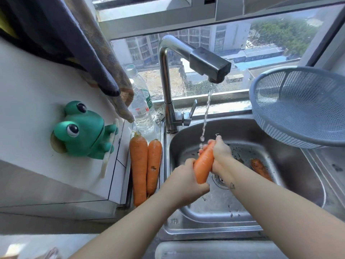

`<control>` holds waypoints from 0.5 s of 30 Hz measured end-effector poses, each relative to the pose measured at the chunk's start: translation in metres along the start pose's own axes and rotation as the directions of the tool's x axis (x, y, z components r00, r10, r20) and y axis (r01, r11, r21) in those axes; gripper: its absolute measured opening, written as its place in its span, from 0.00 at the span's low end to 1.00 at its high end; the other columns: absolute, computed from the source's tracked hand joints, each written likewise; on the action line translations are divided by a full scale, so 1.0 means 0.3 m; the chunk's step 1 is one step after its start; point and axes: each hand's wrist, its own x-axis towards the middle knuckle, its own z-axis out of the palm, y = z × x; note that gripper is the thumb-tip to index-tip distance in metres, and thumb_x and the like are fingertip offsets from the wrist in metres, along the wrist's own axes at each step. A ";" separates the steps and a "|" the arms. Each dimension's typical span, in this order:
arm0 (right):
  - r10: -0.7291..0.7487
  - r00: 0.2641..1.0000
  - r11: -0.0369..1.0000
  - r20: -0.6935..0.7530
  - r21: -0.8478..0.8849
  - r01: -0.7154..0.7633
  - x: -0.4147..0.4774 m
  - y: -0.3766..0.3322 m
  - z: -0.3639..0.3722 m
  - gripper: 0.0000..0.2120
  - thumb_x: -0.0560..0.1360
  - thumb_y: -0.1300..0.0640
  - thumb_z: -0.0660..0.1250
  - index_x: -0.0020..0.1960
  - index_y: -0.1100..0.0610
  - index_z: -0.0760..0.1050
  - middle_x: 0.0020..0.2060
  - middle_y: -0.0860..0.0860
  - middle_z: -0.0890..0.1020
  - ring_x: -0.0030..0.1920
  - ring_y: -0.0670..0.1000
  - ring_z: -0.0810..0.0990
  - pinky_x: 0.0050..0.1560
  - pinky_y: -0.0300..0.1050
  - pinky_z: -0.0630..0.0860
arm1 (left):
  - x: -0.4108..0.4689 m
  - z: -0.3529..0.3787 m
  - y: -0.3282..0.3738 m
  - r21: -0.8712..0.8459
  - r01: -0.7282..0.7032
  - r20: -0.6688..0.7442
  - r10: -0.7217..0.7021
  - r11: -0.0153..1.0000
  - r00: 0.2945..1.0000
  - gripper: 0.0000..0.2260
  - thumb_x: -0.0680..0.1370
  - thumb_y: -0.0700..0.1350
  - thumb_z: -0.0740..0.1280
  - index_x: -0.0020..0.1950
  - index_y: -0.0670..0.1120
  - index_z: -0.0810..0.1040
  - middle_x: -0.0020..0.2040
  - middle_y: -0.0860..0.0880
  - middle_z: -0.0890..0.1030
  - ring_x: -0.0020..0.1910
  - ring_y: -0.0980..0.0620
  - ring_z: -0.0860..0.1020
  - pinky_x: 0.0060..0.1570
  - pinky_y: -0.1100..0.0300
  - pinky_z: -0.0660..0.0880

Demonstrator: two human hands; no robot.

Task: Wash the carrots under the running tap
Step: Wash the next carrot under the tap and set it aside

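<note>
I have the smooth orange carrot [203,163] over the middle of the stainless steel sink [211,228], tilted with its narrow end up. The thin stream of water [206,114] from the steel swivel tap [209,66] lands at that upper end. My left hand [186,182] is wrapped around the thick lower end, and my right hand [222,152] is curled closed around the upper half. To wash it well, I judge the left hand should turn the carrot while the right rubs along its length, drawing it through the stream so the lower end gets wet too. One dirt-streaked carrot [260,168] lies on the sink floor to the right. Two long orange carrots [139,171] lie touching on the ledge to the left. A blue plastic colander [302,107] sits at the sink's right, a likely place for washed ones.
</note>
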 end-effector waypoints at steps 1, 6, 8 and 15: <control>-0.001 1.000 0.999 0.026 0.048 -0.001 -0.001 -0.010 -0.005 0.21 0.82 0.43 0.52 0.41 0.57 0.69 0.27 0.53 0.74 0.25 0.51 0.74 0.31 0.44 0.74 | 0.001 -0.008 -0.004 -0.221 0.063 0.094 -0.043 0.973 0.995 0.21 0.73 0.48 0.70 0.62 0.49 0.66 0.51 0.49 0.77 0.41 0.53 0.79 0.38 0.61 0.78; -0.186 0.961 0.964 0.205 -0.153 0.219 -0.023 0.023 0.017 0.12 0.82 0.51 0.58 0.59 0.59 0.70 0.39 0.55 0.76 0.33 0.50 0.77 0.36 0.47 0.78 | 0.025 -0.013 -0.019 -0.706 0.306 0.298 -0.123 0.639 0.947 0.10 0.73 0.42 0.70 0.52 0.42 0.76 0.43 0.46 0.80 0.36 0.52 0.80 0.35 0.59 0.78; -0.215 0.934 0.904 0.285 -0.304 0.301 -0.018 0.054 0.001 0.25 0.78 0.54 0.65 0.72 0.54 0.60 0.53 0.57 0.76 0.42 0.52 0.81 0.43 0.50 0.81 | 0.042 -0.025 -0.017 -0.735 0.349 0.321 -0.154 0.582 0.934 0.09 0.73 0.42 0.70 0.51 0.41 0.76 0.41 0.45 0.81 0.35 0.52 0.80 0.32 0.61 0.76; -0.215 0.901 0.798 0.377 -0.464 0.384 -0.002 0.064 -0.031 0.52 0.69 0.54 0.75 0.78 0.42 0.40 0.73 0.51 0.63 0.65 0.57 0.74 0.62 0.61 0.74 | 0.048 -0.039 0.004 -0.688 0.332 0.308 -0.155 0.645 0.939 0.07 0.74 0.41 0.69 0.50 0.41 0.75 0.39 0.45 0.79 0.32 0.52 0.79 0.31 0.62 0.76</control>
